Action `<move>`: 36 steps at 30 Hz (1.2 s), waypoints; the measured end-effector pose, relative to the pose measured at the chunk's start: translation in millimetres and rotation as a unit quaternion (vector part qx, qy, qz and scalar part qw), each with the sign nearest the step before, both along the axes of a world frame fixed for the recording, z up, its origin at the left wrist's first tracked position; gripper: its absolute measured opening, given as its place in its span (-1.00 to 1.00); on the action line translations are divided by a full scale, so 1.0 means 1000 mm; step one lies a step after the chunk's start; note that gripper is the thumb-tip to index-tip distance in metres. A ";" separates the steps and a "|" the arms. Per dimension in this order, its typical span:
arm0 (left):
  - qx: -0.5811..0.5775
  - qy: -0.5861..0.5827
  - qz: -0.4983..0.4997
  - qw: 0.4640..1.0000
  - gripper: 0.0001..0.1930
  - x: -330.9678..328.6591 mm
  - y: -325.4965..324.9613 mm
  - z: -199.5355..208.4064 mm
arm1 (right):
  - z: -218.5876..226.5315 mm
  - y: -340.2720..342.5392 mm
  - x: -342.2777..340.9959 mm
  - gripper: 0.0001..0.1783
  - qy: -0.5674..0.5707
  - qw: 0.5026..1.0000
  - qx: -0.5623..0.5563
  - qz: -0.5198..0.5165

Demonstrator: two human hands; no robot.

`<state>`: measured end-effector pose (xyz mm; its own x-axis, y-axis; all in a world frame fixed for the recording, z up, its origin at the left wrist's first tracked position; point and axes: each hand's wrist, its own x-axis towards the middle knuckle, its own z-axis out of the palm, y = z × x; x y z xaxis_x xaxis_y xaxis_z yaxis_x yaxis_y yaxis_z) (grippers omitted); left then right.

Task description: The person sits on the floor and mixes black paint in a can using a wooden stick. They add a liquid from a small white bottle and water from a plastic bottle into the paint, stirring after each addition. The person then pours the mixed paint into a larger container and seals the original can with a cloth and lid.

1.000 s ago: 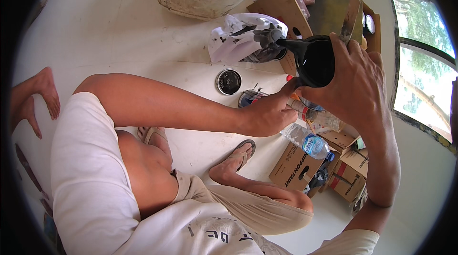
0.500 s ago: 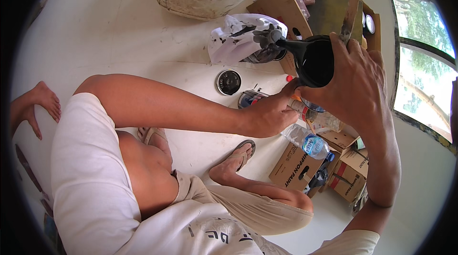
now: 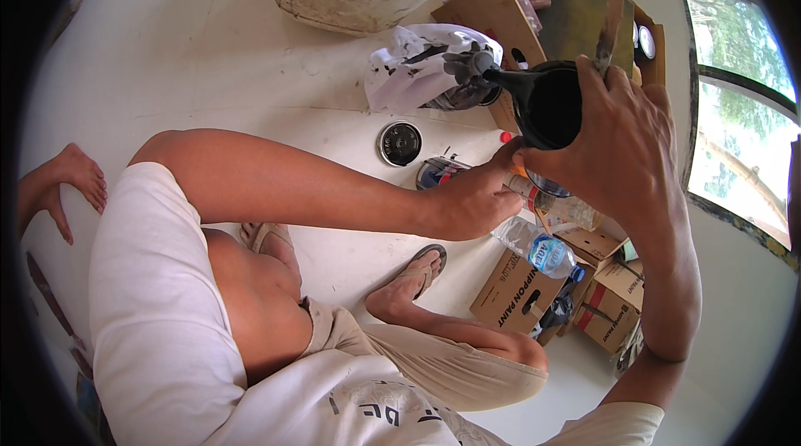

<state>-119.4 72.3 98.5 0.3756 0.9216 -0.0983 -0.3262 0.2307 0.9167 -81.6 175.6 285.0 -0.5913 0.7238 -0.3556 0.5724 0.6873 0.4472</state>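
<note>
My right hand (image 3: 622, 150) is closed around the rim of a black funnel (image 3: 546, 104), held tilted with its narrow spout pointing left. Just below it, my left hand (image 3: 471, 200) grips the upper part of a clear plastic bottle (image 3: 567, 211); a small red cap (image 3: 504, 136) shows beside my fingers. The bottle's mouth is hidden under the funnel and my hands. An open paint tin (image 3: 435, 171) sits on the white floor right by my left knuckles.
A round tin lid (image 3: 400, 143) lies on the floor, with a stained white rag (image 3: 421, 62) beyond it. Cardboard boxes (image 3: 513, 300) and a blue-labelled water bottle (image 3: 542, 252) lie to the right. My sandalled foot (image 3: 417, 275) rests below; a window (image 3: 734, 87) is far right.
Both hands, the funnel and the bottle stay almost where they were. The bare limb at the left edge has shifted a little lower.
</note>
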 end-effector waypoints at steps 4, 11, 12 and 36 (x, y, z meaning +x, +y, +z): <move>-0.015 -0.022 0.016 1.000 -0.46 -0.006 -0.001 0.009 | -0.002 0.002 0.002 0.23 0.005 1.000 0.001 0.016; -0.007 -0.050 0.029 0.998 -0.47 0.001 -0.001 0.000 | -0.003 0.002 0.001 0.21 -0.001 1.000 0.005 0.015; -0.009 -0.047 0.022 0.999 -0.46 0.000 -0.001 0.000 | -0.004 0.001 0.000 0.22 -0.004 1.000 0.007 0.014; -0.009 -0.043 0.036 0.998 -0.46 0.004 0.000 -0.003 | -0.006 0.001 -0.006 0.18 -0.013 1.000 0.006 0.017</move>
<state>-115.8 72.2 95.4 0.3161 0.9449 -0.0851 -0.4191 0.2195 0.8810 -87.7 176.3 278.9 -0.6060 0.7081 -0.3624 0.5375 0.7003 0.4697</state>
